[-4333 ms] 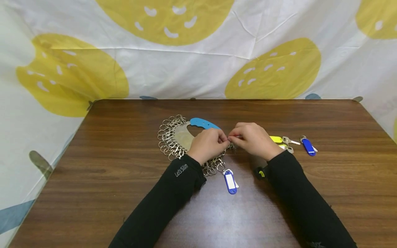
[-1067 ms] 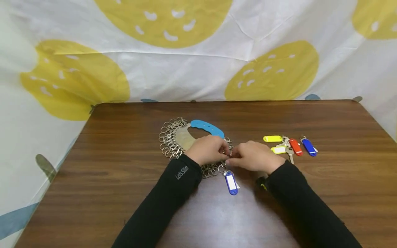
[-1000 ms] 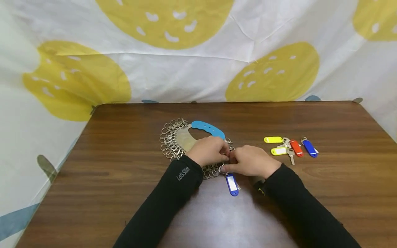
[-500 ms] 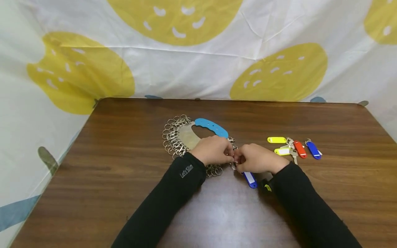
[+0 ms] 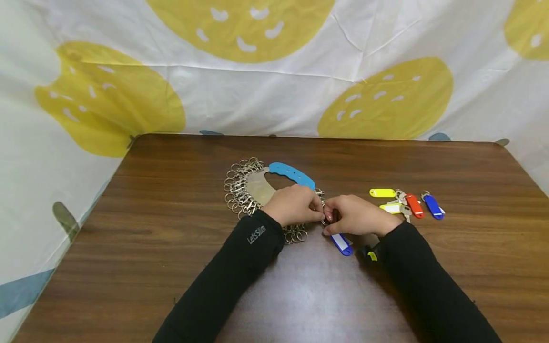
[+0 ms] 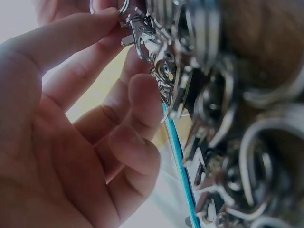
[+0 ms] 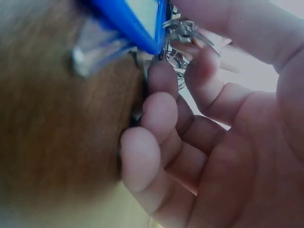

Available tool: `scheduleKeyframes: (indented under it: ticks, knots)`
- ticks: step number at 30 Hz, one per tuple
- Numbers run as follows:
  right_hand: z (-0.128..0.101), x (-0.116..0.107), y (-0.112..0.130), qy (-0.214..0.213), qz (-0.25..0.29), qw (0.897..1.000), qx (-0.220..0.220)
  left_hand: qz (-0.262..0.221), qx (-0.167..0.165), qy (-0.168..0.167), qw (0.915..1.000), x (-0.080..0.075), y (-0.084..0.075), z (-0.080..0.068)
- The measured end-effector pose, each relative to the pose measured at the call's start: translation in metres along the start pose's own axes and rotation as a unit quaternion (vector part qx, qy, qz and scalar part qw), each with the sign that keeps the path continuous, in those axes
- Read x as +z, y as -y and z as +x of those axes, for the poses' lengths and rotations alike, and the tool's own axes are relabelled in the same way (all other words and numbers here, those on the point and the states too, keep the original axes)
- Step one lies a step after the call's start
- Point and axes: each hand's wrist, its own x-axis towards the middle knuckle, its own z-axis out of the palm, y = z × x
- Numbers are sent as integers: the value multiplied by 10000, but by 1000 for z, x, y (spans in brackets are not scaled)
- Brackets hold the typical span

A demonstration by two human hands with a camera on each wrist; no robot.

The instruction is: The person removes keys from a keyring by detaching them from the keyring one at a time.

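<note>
A crescent-shaped metal key holder (image 5: 259, 186) with a blue handle (image 5: 291, 174) lies on the table, several clasps and split rings (image 5: 296, 234) along its curved edge. My left hand (image 5: 291, 205) is over its right end; in the left wrist view thumb and finger pinch at a split ring (image 6: 124, 6) beside a metal clasp (image 6: 138, 33). My right hand (image 5: 358, 216) meets it there, thumb and index finger around the ring of a blue key tag (image 5: 341, 244). In the right wrist view that ring (image 7: 178, 22) shows between them, its key hanging blurred beside the tag.
To the right lie a yellow key tag (image 5: 382, 193), a second yellow tag (image 5: 390, 208), a red tag (image 5: 414, 206) and another blue tag (image 5: 433, 206), with keys. A patterned cloth (image 5: 266, 105) hangs behind the wooden table (image 5: 128, 228).
The near blue key tag has shifted right and up and now hangs at my right hand. That hand has come down from higher up, uncovering the red tag. My left hand stays at the holder's end.
</note>
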Motion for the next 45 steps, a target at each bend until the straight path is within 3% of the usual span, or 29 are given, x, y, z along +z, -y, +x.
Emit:
scheduleKeyframes:
  ticks: [7, 13, 20, 32, 40, 45]
  knots:
    - [1, 0, 1, -293, -160, 9994, -93, -178, 32, -158, 9997, -1, 0, 0]
    - [1, 1, 1, -648, 37, 9975, -269, -134, 51, -269, 9995, -2, 0, -2]
    - [1, 3, 0, -352, 458, 9982, 134, -57, 12, -369, 9993, -3, -1, -3]
    - [1, -1, -1, -556, 174, 9977, 343, -123, -79, -557, 9983, -2, 2, -2]
    - [-2, -4, -1, -615, 996, 9908, 679, -306, -165, -647, 9973, -2, 2, -3]
    - [1, -4, -3, -541, 1633, 9822, 749, -533, -325, -901, 9940, -3, 1, -4]
